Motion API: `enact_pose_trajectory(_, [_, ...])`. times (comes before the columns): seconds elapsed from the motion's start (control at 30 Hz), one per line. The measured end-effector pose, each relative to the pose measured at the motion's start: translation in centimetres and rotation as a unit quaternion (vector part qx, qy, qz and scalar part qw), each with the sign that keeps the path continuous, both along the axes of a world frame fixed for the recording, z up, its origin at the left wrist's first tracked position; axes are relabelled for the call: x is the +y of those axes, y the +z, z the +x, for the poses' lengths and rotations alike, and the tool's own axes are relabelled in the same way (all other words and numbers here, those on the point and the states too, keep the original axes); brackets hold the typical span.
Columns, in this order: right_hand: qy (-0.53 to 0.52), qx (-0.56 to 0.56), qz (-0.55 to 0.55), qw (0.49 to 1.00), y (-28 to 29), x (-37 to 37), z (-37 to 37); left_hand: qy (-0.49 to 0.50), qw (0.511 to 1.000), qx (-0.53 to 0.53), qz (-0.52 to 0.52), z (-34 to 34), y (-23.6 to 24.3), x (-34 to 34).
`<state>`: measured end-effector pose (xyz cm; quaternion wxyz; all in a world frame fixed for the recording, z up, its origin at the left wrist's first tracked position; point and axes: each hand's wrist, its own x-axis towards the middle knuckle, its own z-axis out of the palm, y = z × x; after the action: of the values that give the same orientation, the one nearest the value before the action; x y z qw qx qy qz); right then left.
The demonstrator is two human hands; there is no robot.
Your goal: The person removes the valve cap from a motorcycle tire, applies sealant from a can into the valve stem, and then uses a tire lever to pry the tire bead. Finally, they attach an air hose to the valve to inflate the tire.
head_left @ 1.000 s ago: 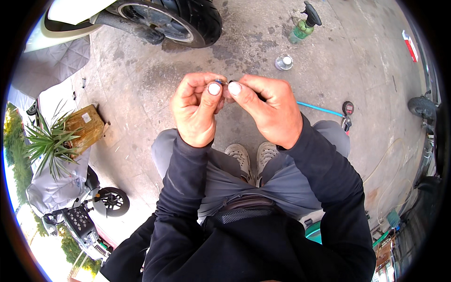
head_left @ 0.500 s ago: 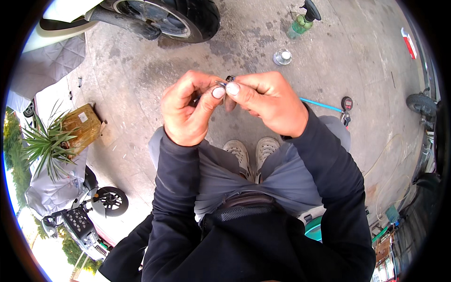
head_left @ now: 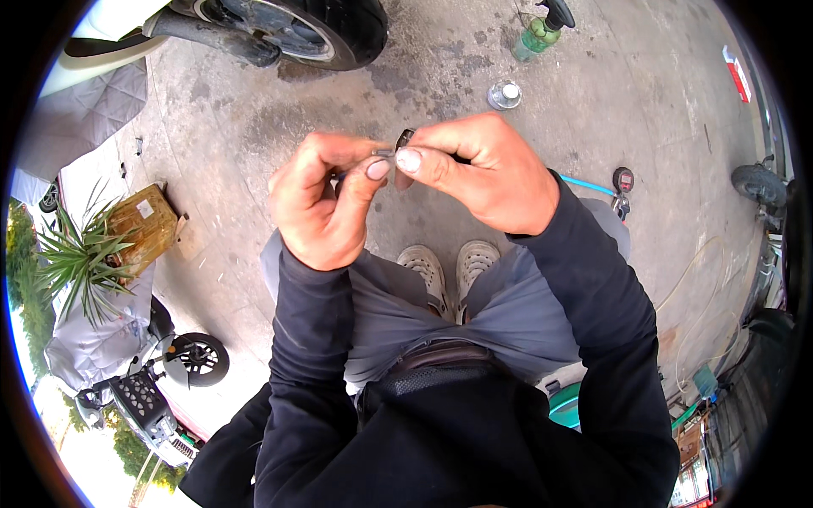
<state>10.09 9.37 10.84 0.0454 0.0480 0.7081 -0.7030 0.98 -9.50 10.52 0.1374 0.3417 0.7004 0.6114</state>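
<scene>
Both hands are raised over the concrete floor, nearly meeting at the fingertips. Between thumb and forefinger, my left hand point(head_left: 320, 203) pinches a small metal piece point(head_left: 383, 153), which looks thin and grey. My right hand point(head_left: 491, 178) is closed beside it, its thumb and forefinger pinching a small dark curved piece point(head_left: 404, 139) with a shiny edge. The two pieces sit very close together; whether they touch I cannot make out. Fingers cover most of both pieces, so their exact kind does not show.
Ahead stand a large tyre point(head_left: 360, 34), a green spray bottle point(head_left: 538, 38) and a clear bottle point(head_left: 505, 96). To the right lies a gauge point(head_left: 623, 179) with a blue hose point(head_left: 589, 184). A wooden planter point(head_left: 144, 229) and a small motorcycle point(head_left: 144, 398) are at left.
My hands have drawn slightly apart, the left moving left and a little down. More of the dark curved piece and the grey metal piece now shows between the fingertips.
</scene>
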Motion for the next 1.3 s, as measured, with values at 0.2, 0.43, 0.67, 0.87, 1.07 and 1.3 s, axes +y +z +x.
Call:
enact_pose_trajectory(0.2, [-0.008, -0.019, -0.019, 1.0, 0.2, -0.2, -0.1, 0.043, 0.998, -0.04, 0.02, 0.5, -0.3, 0.4])
enact_pose_trajectory(0.43, [-0.055, -0.044, 0.005, 0.998, -0.9, -0.3, -0.3, 0.152, 0.982, 0.089, 0.066, 0.1, -1.6, 3.1])
enact_pose_trajectory(0.67, [-0.083, -0.046, 0.021, 0.995, -2.2, 0.0, -0.5, 0.095, 0.995, 0.009, -0.016, 1.3, -2.9, 2.8])
enact_pose_trajectory(0.87, [-0.081, -0.046, -0.007, 0.996, -2.1, 0.0, -0.4, 0.086, 0.995, -0.044, -0.011, 1.3, -3.1, 2.5])
enact_pose_trajectory(1.07, [-0.085, -0.059, -0.06, 0.993, -2.0, 0.0, -0.5, 0.086, 0.996, 0.012, -0.024, 1.1, -3.1, 2.3])
enact_pose_trajectory(1.3, [-0.111, -0.069, -0.081, 0.988, -2.3, 1.1, -0.5, 0.07, 0.982, -0.176, -0.009, 1.4, -2.4, 1.8])
